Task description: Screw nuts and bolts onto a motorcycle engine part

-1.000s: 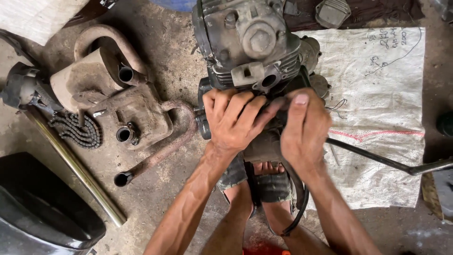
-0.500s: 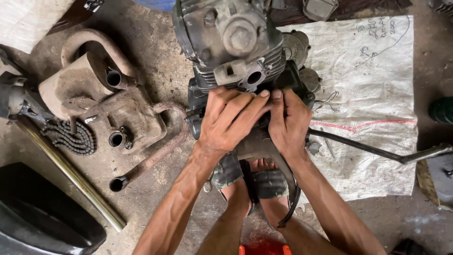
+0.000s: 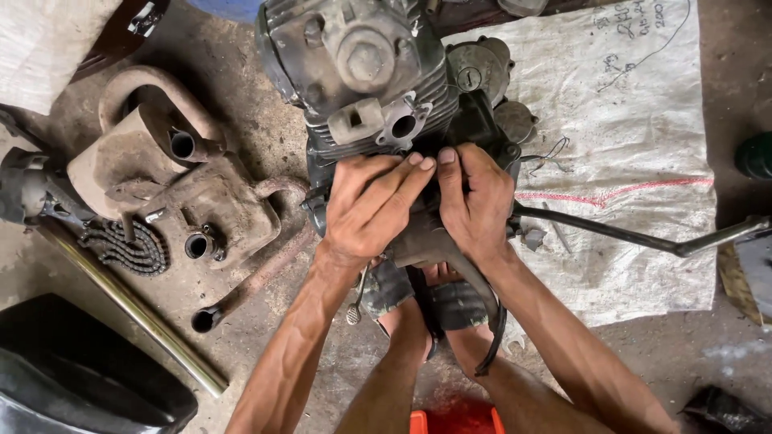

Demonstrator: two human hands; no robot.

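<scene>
- Both hands press down on the motorcycle engine (image 3: 362, 72), just below its cylinder head; the left hand (image 3: 366, 210) lies flat, fingers closed together and pointing toward 1 o'clock, gripping nothing that shows.
- The right hand (image 3: 476, 201) sits at 3 o'clock of the left, fingertips touching the left's; whether it pinches a small part underneath I cannot tell.
- The engine stands at 12 o'clock of the hands, partly on a white sack (image 3: 635, 161). My judgement: keep the palms square on the casing so it does not rock.
- The kick lever (image 3: 635, 235) runs out toward 3 o'clock, near the right wrist; better to keep the forearm off it.
- Rusty exhaust mufflers (image 3: 161, 177) and a drive chain (image 3: 129, 247) lie at 9 o'clock, well apart.
</scene>
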